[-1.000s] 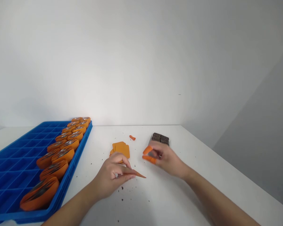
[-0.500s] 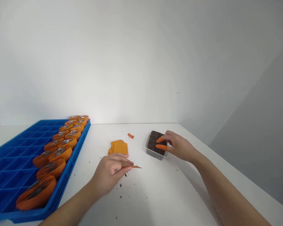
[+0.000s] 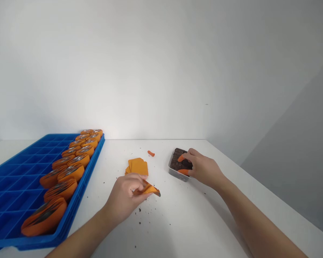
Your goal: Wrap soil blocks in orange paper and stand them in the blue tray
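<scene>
In the head view, the left hand [image 3: 126, 191] is near the middle of the white table [image 3: 204, 218], pinching an orange pouch [image 3: 150, 189] between thumb and fingers. That grip is narrow, and the pouch sticks out to the right of the fingertips, its sides spread a little apart.

The right hand [image 3: 204, 168] is farther right, at a clear plastic container [image 3: 178, 175] of dark brown pieces [image 3: 178, 154]. Its thumb and index finger wear orange finger covers [image 3: 183, 172] and reach in among the pieces. The two covered tips stand apart — a fairly wide grip — but I cannot tell whether they have closed on a piece.

Just beyond the left hand lies a loose, fanned pile of flat orange pouches [image 3: 138, 167]. Farther off, between the pile and the container, a small orange tube-like piece [image 3: 151, 153] rests by itself on the table. Dark crumbs [image 3: 140, 210] are scattered near the left hand, mostly on its near side.

At the left sits a blue compartment tray [image 3: 21, 179]. Curved orange bundles [image 3: 71, 172] with dark or shiny insides fill its right side, in a double row from far to near — a single one at the near end. A pale wall [image 3: 150, 71] stands behind the table.
</scene>
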Demonstrator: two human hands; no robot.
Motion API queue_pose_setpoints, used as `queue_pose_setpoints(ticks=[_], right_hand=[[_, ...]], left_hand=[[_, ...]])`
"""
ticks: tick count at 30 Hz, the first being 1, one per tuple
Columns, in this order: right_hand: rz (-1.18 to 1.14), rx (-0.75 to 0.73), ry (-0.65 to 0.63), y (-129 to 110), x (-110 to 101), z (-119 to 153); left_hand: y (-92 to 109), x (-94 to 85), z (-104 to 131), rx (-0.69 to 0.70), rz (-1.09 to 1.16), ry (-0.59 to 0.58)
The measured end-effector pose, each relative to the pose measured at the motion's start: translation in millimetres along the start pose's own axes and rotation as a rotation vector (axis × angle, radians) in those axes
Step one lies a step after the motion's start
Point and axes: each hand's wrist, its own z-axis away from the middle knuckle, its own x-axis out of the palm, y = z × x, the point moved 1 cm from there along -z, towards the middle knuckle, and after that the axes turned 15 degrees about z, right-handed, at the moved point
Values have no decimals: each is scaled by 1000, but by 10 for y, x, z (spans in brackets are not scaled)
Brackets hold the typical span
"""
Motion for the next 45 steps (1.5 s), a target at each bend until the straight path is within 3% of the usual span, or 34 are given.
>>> queue_pose_setpoints(ticks=[6, 16, 18, 23, 27, 35, 39, 45], right_hand=[[19, 59, 89, -11, 45, 10], [-59, 71, 53, -82, -1, 13], [-96, 86, 47, -78, -16, 6], [-291, 17, 13, 33, -42, -38], [-544, -8, 38, 64, -95, -51], [-1227, -129, 32, -520, -233, 134], [-1304, -200, -36, -724, -204, 211], [-1431, -211, -106, -733, -138, 235]], left_hand=[[-54, 8, 24, -33, 1, 9], [-57, 12, 15, -37, -27, 28], [-78, 11, 19, -97, -9, 66], [-174, 34, 35, -401, 154, 176], [-192, 77, 28, -488, 280, 199], [-52, 161, 44, -465, 512, 91], [-41, 178, 52, -473, 539, 79], [-40, 178, 50, -496, 566, 77]])
